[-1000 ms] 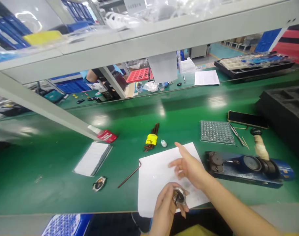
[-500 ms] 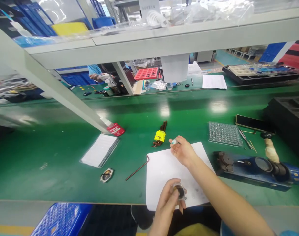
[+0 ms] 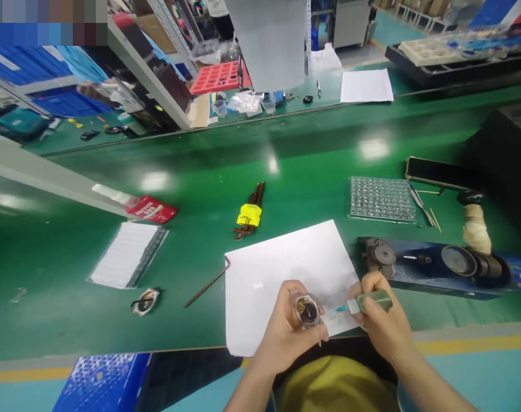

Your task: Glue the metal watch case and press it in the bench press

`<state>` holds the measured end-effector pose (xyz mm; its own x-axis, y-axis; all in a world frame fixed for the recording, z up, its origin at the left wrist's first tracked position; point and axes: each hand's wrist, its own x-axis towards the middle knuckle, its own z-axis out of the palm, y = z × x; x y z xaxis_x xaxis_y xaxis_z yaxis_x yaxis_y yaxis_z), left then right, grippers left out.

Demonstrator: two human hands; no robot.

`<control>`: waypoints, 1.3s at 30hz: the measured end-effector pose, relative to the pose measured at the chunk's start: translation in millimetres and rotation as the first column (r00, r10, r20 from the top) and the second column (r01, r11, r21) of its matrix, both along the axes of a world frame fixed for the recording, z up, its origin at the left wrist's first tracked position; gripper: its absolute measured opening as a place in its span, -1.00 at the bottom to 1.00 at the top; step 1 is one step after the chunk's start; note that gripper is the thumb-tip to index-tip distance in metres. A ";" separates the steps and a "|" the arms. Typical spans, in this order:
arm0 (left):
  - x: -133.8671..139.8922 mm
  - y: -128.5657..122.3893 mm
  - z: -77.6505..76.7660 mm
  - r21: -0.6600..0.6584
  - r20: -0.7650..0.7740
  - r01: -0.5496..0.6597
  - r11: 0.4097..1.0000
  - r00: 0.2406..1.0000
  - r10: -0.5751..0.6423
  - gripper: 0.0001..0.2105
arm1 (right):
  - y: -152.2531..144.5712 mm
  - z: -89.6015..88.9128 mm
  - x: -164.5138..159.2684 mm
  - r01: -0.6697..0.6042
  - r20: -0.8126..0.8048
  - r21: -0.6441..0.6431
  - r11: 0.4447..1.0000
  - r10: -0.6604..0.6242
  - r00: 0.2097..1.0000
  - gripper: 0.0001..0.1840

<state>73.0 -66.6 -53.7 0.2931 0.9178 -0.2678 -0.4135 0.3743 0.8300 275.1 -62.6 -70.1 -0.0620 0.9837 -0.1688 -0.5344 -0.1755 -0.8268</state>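
Observation:
My left hand (image 3: 286, 326) is closed around a watch case (image 3: 307, 311) with its dark round face turned up. To its right, my right hand (image 3: 386, 315) grips a small greenish bottle (image 3: 378, 300) with a white neck and a thin teal needle tip. The tip points left at the watch case, a short gap away from it. Under both hands lies a sheet of white paper (image 3: 281, 274). A second watch case (image 3: 146, 301) rests on the green bench to the left, beside a long hex key (image 3: 206, 283).
A yellow-held hex key set (image 3: 249, 214) lies behind the paper. Rightward are a blue clamping tool (image 3: 432, 266), a clear tray of small cells (image 3: 381, 198), tweezers (image 3: 422, 205) and a phone (image 3: 440, 173). Leftward, a red bottle (image 3: 152, 209) lies near a bagged white sheet (image 3: 129, 254).
My right hand has come down and back from the far edge of the paper to beside the watch case, with the bottle now plainly visible. The head view has tilted down and shifted right.

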 end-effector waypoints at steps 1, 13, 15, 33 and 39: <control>0.2 2.0 0.5 0.006 0.005 0.016 1.000 1.000 -0.016 -0.46 | -1.5 -3.7 2.6 -0.006 0.046 0.028 1.000 0.004 0.999 -0.68; -1.6 6.1 13.5 -0.103 -0.108 0.031 0.994 0.993 -0.042 -0.52 | -7.9 0.5 2.2 0.100 0.466 0.247 0.964 -0.208 0.860 -0.80; -4.0 5.5 8.2 -0.067 -0.082 0.059 0.996 0.994 -0.065 -0.54 | -8.5 2.8 1.1 0.091 0.450 0.269 0.959 -0.208 0.868 -0.84; -7.8 1.1 -1.2 -0.014 -0.134 0.064 0.998 0.989 -0.065 -0.56 | -7.3 4.1 -1.8 -0.023 0.397 0.338 0.941 -0.120 0.910 -0.93; -8.0 1.8 -2.6 0.003 -0.132 0.064 0.998 0.989 -0.063 -0.56 | -6.3 5.0 -1.1 -0.056 0.437 0.353 0.934 -0.112 0.892 -0.94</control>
<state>65.1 -64.8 -56.3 0.3137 0.9004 -0.3015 -0.2754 0.3902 0.8786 273.9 -68.9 -65.2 -0.0347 0.9830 0.1805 -0.0968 0.1765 -0.9795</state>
